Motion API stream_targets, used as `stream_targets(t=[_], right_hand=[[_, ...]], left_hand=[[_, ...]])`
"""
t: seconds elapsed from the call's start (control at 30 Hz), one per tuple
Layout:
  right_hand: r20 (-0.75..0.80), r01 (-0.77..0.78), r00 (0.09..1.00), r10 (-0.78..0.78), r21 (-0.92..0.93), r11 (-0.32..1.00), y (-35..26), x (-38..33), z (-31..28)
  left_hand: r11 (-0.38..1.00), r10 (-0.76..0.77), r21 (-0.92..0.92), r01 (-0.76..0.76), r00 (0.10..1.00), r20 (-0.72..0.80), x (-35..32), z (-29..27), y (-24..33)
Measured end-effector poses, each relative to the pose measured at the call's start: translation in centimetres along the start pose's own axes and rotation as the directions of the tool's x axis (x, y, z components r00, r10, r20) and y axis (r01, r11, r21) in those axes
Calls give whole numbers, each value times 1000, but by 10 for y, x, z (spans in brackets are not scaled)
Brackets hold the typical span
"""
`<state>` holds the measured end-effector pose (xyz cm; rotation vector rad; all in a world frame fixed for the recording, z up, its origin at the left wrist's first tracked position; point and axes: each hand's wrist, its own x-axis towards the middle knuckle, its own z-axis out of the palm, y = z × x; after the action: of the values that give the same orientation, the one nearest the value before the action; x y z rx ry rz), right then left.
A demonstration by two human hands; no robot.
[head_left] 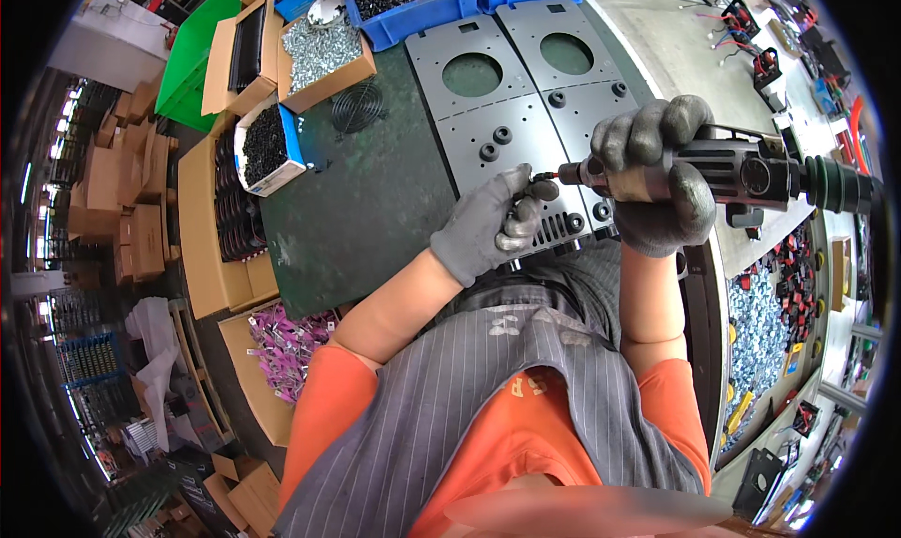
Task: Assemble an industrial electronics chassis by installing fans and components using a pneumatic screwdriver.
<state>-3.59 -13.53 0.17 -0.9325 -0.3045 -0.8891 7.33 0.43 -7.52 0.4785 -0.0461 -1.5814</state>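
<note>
My right hand [657, 176], in a dark grey glove, wraps round the body of a black power screwdriver [732, 174], which lies level with its bit pointing left. My left hand [493, 221], gloved too, has its fingers curled and pinched beside the bit's tip. A small dark piece shows there, too small to name. Beneath the hands lie two grey metal panels, a left panel [469, 115] and a right panel [572, 120], each with a large round hole. Several round black feet [502, 135] stand on them; slots show at the left panel's near end.
Left of the panels, a black fan guard [358, 107] lies on the dark green tabletop [357, 219]. Beyond are a carton of silver screws [324, 54], a small box of black screws [267, 148] and blue bins [413, 22]. Purple pieces [286, 345] fill a carton at lower left.
</note>
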Motion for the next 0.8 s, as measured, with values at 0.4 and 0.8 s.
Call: stream_targets(t=[0.4, 0.8], right_hand=[[-187, 4, 982, 33, 195, 981, -3, 3, -45], [-392, -102, 920, 27, -170, 980, 33, 39, -71]], left_hand=[[-207, 535, 978, -29, 833, 138, 12, 4, 43], [-484, 545, 851, 206, 831, 109, 68, 10, 86]])
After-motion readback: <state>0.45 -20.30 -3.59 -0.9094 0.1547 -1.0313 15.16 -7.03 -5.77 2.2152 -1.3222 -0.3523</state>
